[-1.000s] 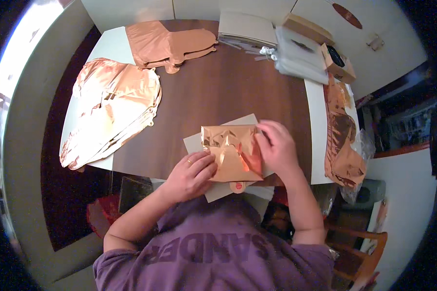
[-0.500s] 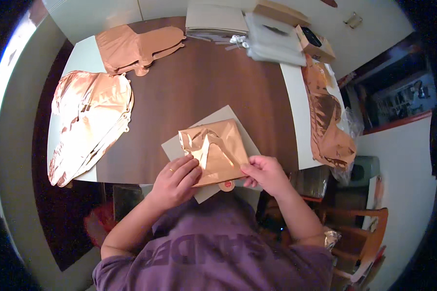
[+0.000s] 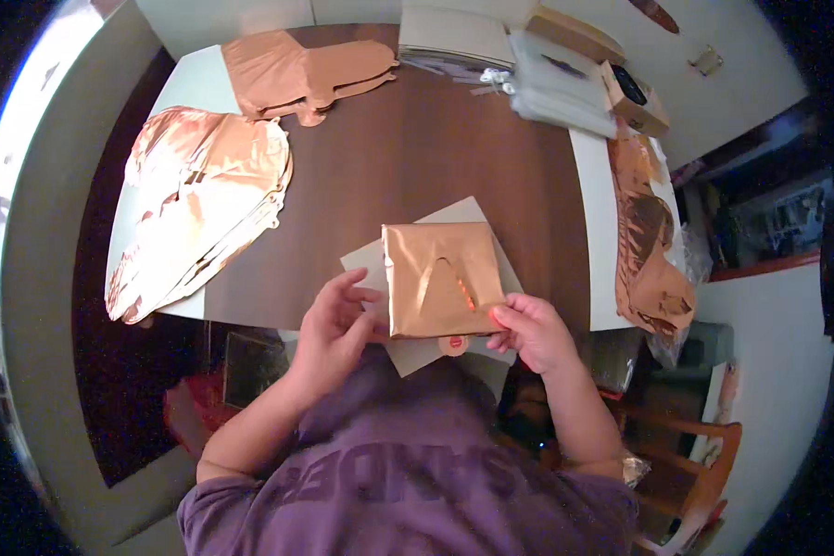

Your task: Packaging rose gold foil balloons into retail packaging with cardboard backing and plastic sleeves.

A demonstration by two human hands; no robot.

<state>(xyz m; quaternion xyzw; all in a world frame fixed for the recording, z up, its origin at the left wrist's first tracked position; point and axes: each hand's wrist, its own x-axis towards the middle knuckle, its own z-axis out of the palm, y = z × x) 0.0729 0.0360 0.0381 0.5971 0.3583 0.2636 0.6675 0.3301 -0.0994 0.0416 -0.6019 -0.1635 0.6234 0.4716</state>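
Note:
A folded copper-coloured foil balloon (image 3: 435, 278), now a neat square packet, lies over a pale grey square of card (image 3: 366, 262) turned at an angle beneath it. My right hand (image 3: 537, 335) pinches the packet's lower right corner between thumb and fingers. Beside the packet's left edge is my left hand (image 3: 338, 324), its fingers apart and slightly curled, holding nothing; whether its thumb touches the foil I cannot tell. A small round sticker with a red middle (image 3: 453, 346) shows on the card just below the packet.
Flat copper foil balloons lie stacked at the left (image 3: 204, 199) and far left (image 3: 310, 74); more foil (image 3: 653, 250) lies along the right edge. At the back of the brown table (image 3: 454, 157) are a card stack (image 3: 454, 35), clear plastic bags (image 3: 556, 88) and a small box (image 3: 635, 97).
My left hand has come off the foil, its fingers now spread beside it. The packet's upper left side now lies straight and flatter. My right hand still grips its corner; the whole view has shifted.

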